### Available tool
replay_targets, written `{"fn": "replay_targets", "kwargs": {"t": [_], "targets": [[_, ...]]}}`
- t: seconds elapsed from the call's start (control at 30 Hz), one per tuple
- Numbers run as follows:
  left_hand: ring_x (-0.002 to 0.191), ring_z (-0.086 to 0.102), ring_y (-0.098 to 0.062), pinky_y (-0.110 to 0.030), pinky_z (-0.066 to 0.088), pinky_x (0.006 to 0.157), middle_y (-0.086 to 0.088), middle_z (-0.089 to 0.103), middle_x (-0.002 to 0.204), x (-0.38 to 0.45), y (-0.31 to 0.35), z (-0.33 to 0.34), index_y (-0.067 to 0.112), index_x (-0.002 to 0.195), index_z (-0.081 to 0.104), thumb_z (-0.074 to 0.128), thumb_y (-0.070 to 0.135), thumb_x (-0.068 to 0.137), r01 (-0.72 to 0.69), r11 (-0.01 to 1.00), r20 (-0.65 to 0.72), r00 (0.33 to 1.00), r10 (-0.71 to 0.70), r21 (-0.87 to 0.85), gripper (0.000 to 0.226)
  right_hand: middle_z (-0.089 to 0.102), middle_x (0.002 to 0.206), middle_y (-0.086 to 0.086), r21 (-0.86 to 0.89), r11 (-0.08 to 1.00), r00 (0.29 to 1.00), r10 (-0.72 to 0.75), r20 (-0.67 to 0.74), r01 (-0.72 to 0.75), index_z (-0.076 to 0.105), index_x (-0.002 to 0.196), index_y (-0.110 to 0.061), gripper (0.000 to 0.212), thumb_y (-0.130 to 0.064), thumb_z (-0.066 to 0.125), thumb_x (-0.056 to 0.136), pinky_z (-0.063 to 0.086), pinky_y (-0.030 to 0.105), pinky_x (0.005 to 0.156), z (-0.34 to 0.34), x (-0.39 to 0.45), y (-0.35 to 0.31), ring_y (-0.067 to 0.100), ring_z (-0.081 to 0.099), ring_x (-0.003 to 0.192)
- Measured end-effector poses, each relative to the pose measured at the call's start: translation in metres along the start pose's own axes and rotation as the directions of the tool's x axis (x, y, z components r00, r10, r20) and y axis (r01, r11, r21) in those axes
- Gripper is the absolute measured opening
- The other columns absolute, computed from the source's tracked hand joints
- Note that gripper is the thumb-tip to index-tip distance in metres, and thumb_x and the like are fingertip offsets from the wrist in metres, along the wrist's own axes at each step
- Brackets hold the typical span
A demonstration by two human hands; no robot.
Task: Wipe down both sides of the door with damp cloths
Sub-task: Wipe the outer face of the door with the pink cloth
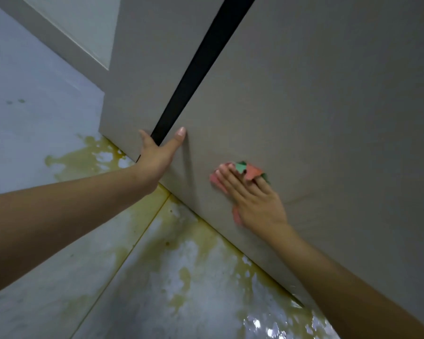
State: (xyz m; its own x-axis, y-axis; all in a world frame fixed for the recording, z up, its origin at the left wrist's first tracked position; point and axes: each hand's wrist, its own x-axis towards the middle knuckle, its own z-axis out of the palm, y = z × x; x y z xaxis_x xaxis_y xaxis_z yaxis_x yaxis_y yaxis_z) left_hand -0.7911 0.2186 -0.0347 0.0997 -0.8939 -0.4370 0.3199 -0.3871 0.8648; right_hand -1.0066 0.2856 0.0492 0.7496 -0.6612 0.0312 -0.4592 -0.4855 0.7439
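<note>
The flat grey-brown panel door point(304, 106) is seen standing ajar, its lower corner close above the glossy pale tiled floor point(47, 118), which carries yellowish stains and wet reflections. A black vertical strip point(198, 67) is set along the door's narrow edge.

The left hand point(160, 152) is wrapped round the lower door edge: the thumb is laid on the near face, and the fingers are hooked round to the far side, mostly hidden. The door is thereby steadied.

The right hand point(252, 196) is pressed flat, fingers extended, on a crumpled pink-and-green cloth point(249, 171) held against the near face, low down and just beside the left hand.

Handling notes, given as judgement:
- The door is rigid and hinged, so it is expected to swing under wiping pressure unless it is held at the free edge, as is done here
- The cloth is soft and limp; it is best controlled under a flat palm, not pinched
- A damp cloth may slide readily on the smooth panel
- The wet floor is judged slippery
- Only the near face is being treated; the far face is not visible
</note>
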Motion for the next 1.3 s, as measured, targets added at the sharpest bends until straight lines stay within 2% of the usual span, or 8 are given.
{"fn": "replay_targets", "kwargs": {"t": [0.27, 0.43, 0.5, 0.57, 0.7, 0.93, 1.07, 1.3], "targets": [[0.147, 0.006, -0.016, -0.038, 0.006, 0.116, 0.005, 0.004, 0.160, 0.006, 0.002, -0.001, 0.024, 0.150, -0.018, 0.057, 0.082, 0.063, 0.007, 0.993, 0.077, 0.997, 0.002, -0.115, 0.129, 0.020, 0.151, 0.000, -0.036, 0.907, 0.844, 0.375, -0.384, -0.420, 0.029, 0.147, -0.014, 0.063, -0.018, 0.055, 0.089, 0.001, 0.042, 0.117, -0.031, 0.040, 0.055, 0.025, 0.016, 0.141], [0.146, 0.006, -0.014, -0.032, 0.007, 0.113, 0.007, 0.001, 0.160, 0.004, -0.005, 0.005, 0.022, 0.150, -0.019, 0.053, 0.078, 0.073, -0.040, 0.995, 0.015, 0.999, 0.042, -0.097, 0.119, 0.018, 0.156, 0.001, -0.132, 0.978, 0.986, -0.154, 0.065, 0.162, 0.017, 0.150, -0.015, 0.063, -0.015, 0.032, 0.088, 0.004, 0.048, 0.115, 0.010, 0.069, -0.020, 0.021, 0.016, 0.144], [0.147, 0.008, -0.018, -0.030, 0.009, 0.110, 0.003, 0.002, 0.161, 0.000, -0.006, 0.007, 0.025, 0.150, -0.017, 0.050, 0.075, 0.078, -0.046, 0.999, -0.048, 0.998, 0.045, -0.027, 0.110, 0.001, 0.159, 0.007, -0.020, 0.897, 0.823, -0.397, 0.407, 0.442, 0.000, 0.150, -0.006, 0.058, -0.017, 0.022, 0.097, -0.012, 0.048, 0.111, 0.034, 0.053, -0.047, 0.027, -0.001, 0.145], [0.146, 0.011, -0.022, -0.037, 0.013, 0.114, 0.001, 0.004, 0.161, -0.004, -0.006, 0.007, 0.026, 0.149, -0.018, 0.051, 0.072, 0.078, -0.036, 0.999, -0.059, 0.998, 0.037, 0.014, 0.109, 0.006, 0.159, 0.005, 0.028, 0.858, 0.750, -0.463, 0.473, 0.512, 0.005, 0.151, -0.009, 0.057, -0.018, 0.020, 0.096, -0.007, 0.040, 0.113, 0.039, 0.026, -0.049, 0.022, 0.004, 0.145], [0.147, 0.009, -0.022, -0.041, 0.014, 0.116, 0.001, -0.003, 0.161, -0.008, -0.004, 0.011, 0.025, 0.149, -0.020, 0.054, 0.071, 0.077, -0.036, 0.998, -0.043, 0.998, 0.038, 0.042, 0.113, 0.044, 0.143, -0.005, 0.066, 0.968, 0.932, -0.249, 0.263, 0.241, 0.049, 0.136, -0.024, 0.065, -0.017, 0.044, 0.071, 0.028, 0.029, 0.109, 0.026, -0.033, -0.015, 0.008, 0.044, 0.130], [0.147, 0.007, -0.016, -0.040, 0.008, 0.119, 0.010, 0.002, 0.160, -0.004, -0.002, -0.003, 0.029, 0.149, -0.019, 0.048, 0.071, 0.083, 0.009, 1.000, 0.055, 0.998, -0.008, -0.022, 0.103, 0.021, 0.154, -0.004, 0.040, 0.962, 0.940, 0.273, -0.204, -0.271, 0.025, 0.148, -0.017, 0.068, -0.008, 0.047, 0.085, 0.011, 0.035, 0.114, -0.002, 0.020, 0.012, 0.013, 0.013, 0.145], [0.146, 0.016, -0.014, -0.045, 0.013, 0.119, 0.012, 0.012, 0.159, -0.011, 0.012, -0.016, 0.033, 0.152, -0.008, 0.046, 0.073, 0.081, -0.004, 0.997, 0.125, 0.992, -0.006, 0.074, 0.098, 0.027, 0.154, 0.001, -0.037, 0.999, 0.999, -0.010, -0.034, 0.008, 0.022, 0.147, -0.013, 0.059, -0.012, 0.030, 0.088, -0.006, 0.044, 0.115, 0.013, 0.085, -0.031, 0.016, 0.022, 0.142], [0.147, 0.007, -0.014, -0.042, 0.011, 0.120, 0.007, -0.001, 0.161, -0.034, 0.021, -0.001, 0.031, 0.149, -0.019, 0.043, 0.065, 0.089, -0.097, 0.933, 0.081, 0.994, 0.073, 0.346, 0.093, -0.003, 0.158, 0.014, 0.018, 0.926, 0.869, -0.361, 0.337, 0.378, 0.002, 0.147, 0.004, 0.057, -0.018, 0.019, 0.098, -0.028, 0.046, 0.099, 0.052, 0.030, -0.053, 0.029, -0.002, 0.145]]}}
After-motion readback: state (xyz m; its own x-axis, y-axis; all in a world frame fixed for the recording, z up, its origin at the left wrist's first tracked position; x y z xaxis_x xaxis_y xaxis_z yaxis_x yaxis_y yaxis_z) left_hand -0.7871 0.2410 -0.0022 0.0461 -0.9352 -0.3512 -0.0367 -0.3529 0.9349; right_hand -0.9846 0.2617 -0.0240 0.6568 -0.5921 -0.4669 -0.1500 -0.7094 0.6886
